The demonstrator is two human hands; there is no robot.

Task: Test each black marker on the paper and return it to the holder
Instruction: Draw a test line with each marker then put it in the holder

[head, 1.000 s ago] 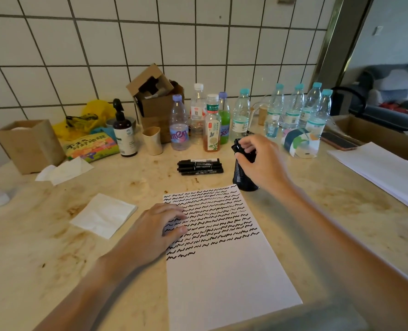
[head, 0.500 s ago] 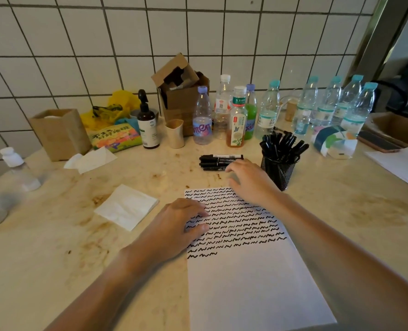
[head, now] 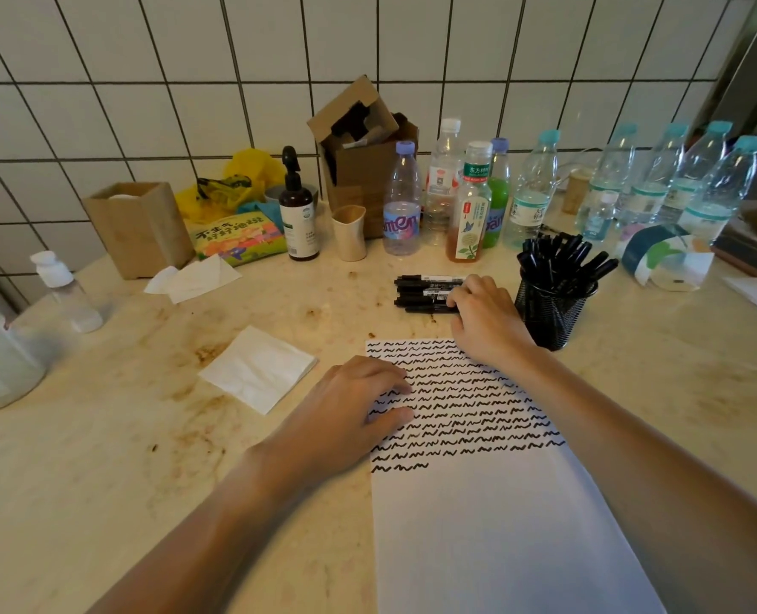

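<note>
A white sheet of paper [head: 500, 525] lies in front of me, its upper half covered in rows of black squiggles. My left hand [head: 350, 414] rests flat on the sheet's left edge. Beyond the paper's top edge lies a small pile of black markers [head: 421, 292]. My right hand [head: 483, 321] is at the pile's right end, fingers curled around the nearest marker's end. A black mesh holder [head: 549, 308] full of several black markers stands just right of that hand.
Several bottles [head: 469, 201] line the tiled wall behind the markers, with a cardboard box [head: 359, 170] and a small cup [head: 349, 232]. A folded tissue [head: 257, 374] lies left of the paper. A tape roll [head: 664, 263] sits right of the holder.
My right hand left the holder's top and moved left and down to the loose marker pile. The left hand stayed on the paper. The camera view shifted left.
</note>
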